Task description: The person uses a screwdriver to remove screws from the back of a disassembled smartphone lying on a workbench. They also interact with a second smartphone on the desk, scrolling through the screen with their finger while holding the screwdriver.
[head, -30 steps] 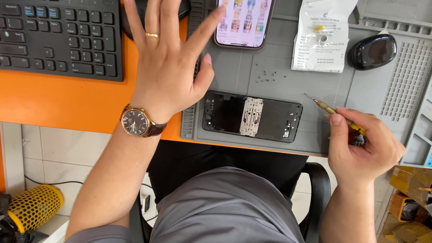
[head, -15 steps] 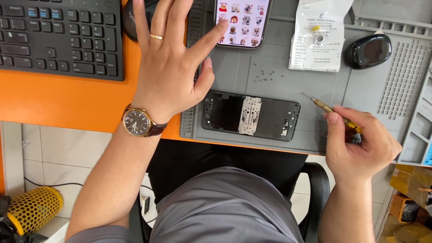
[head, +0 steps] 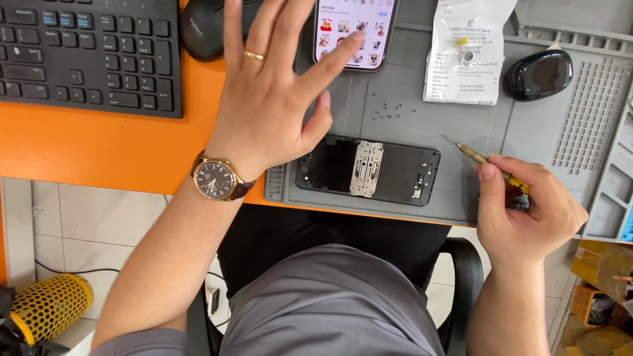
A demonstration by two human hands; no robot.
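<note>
While the left hand [head: 267,112] lies spread open, index tip touching the lit phone [head: 353,29], the right hand [head: 527,214] grips a screwdriver [head: 484,160]; opened phone frame [head: 368,170] lies lengthwise left of its tip, between both hands.

Matt, seemingly rubbery grey mat [head: 422,112]

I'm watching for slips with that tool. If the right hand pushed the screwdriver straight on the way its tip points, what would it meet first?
The right hand holds the screwdriver with its tip aimed up and to the left. Going straight on, it would probably reach the small loose screws on the grey mat first, passing above the opened phone.
</note>
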